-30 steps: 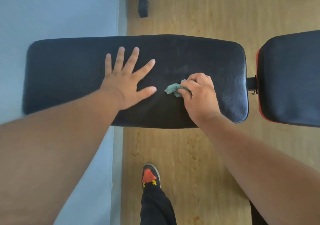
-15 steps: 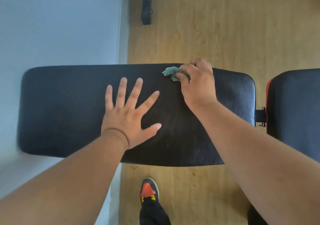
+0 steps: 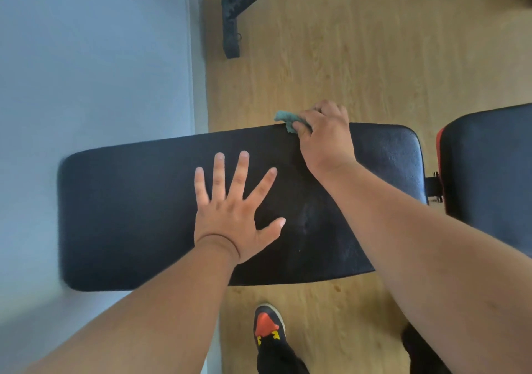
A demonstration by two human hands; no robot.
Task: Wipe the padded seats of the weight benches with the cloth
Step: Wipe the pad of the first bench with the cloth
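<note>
The cloth [image 3: 283,119], a small teal wad, sits at the far edge of the black padded bench [image 3: 138,215], bunched in the right hand [image 3: 325,140]. Part of it sticks out past the knuckles toward the left, over the line where the pad meets the floor. The right hand's fingers are curled tight around the wad, the back of the hand up, the wrist bent, and the forearm runs back toward the lower right across the pad.

The left hand [image 3: 233,215] lies flat on the middle of the bench, palm down, fingers spread wide and pointing away from the person, thumb out to the right — it grips nothing. Its forearm comes in from the lower left and covers the near edge of the pad there. The two hands are apart, the left nearer the person, the right farther and to the right.

A second black pad with a red edge [image 3: 489,177] sits just beside the right end, joined by a dark metal bracket [image 3: 431,185]. The wood floor [image 3: 345,56] shows beyond and below; a pale blue mat [image 3: 86,71] lies under the left end. A black metal frame [image 3: 233,16] rests on the floor farther off. One shoe with an orange toe [image 3: 267,326] stands below the bench.
</note>
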